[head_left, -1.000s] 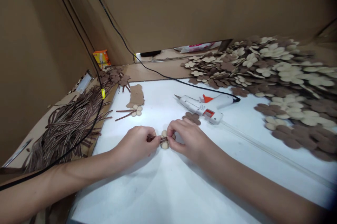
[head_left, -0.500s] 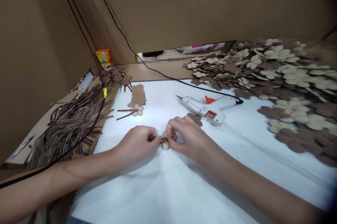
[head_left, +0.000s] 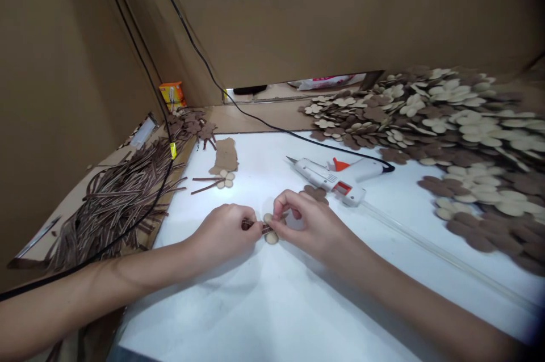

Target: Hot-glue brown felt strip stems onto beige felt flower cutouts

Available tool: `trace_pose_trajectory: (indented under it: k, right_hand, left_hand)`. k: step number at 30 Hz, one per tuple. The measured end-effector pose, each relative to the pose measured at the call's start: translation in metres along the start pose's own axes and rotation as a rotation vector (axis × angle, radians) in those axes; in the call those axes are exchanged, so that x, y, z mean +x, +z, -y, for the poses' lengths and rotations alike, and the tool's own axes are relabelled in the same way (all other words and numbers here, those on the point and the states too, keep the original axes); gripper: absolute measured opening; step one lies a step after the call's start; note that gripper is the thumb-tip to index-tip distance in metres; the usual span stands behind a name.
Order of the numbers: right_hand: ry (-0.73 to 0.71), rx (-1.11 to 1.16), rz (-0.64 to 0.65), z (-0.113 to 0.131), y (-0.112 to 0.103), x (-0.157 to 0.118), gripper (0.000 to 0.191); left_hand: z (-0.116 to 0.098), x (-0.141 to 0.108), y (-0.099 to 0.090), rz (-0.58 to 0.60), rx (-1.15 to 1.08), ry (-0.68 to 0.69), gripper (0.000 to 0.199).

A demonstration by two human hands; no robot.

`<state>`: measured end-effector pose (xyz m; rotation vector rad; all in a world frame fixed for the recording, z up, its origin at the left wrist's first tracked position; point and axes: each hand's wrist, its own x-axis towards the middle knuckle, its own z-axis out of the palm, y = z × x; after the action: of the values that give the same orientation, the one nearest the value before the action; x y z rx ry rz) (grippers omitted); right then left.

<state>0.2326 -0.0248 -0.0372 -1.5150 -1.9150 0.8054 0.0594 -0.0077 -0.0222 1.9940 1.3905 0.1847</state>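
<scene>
My left hand is closed in a pinch on a brown ribbon strip with pale stitched lines. The strip lies across a small beige felt flower on the white board. My right hand has thumb and index fingertip together at the flower's right side, gripping it where the strip ends; the fingers hide part of the petals. Just beyond that hand rests a brown felt flower. A white hot glue gun with an orange trigger lies behind, its clear glue stick trailing right.
A beige flower with two ribbon tails sits by a torn cardboard piece. Brown ribbon strips are heaped at left, brown and beige felt flowers at right. A black cable crosses the back to the glue gun.
My right index finger and thumb have shifted slightly on the flower, showing more of the ribbon strip. The whole view has moved a little; the left hand keeps its pinch.
</scene>
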Motion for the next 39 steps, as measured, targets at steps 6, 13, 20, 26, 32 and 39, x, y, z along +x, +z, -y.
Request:
trace_pose_trajectory:
  k: [6,13,20,26,32,39]
  right_hand:
    - [-0.005,-0.013,0.021,-0.002,0.004,0.0,0.007]
    - [0.005,-0.041,0.049,-0.001,0.005,0.005,0.009]
    - [-0.006,-0.013,0.052,0.001,0.004,0.002,0.008]
    - [-0.005,0.029,0.038,0.0,0.004,0.0,0.014]
    - [-0.064,0.046,0.022,-0.005,-0.003,-0.004,0.011]
    - [-0.661,-0.395,0.037,-0.018,-0.022,-0.013,0.027]
  left_hand:
    - [-0.001,-0.001,0.001,-0.015,-0.02,0.03,0.025]
    - [-0.002,-0.003,-0.012,0.052,0.108,0.078,0.039]
    - [0.007,0.003,-0.035,-0.192,0.5,0.811,0.025]
    - [0.022,0.014,-0.024,-0.021,0.428,1.013,0.026]
    - [0.021,0.012,-0.024,-0.054,0.494,1.03,0.029]
    - [0.026,0.014,-0.019,-0.145,0.491,1.091,0.029]
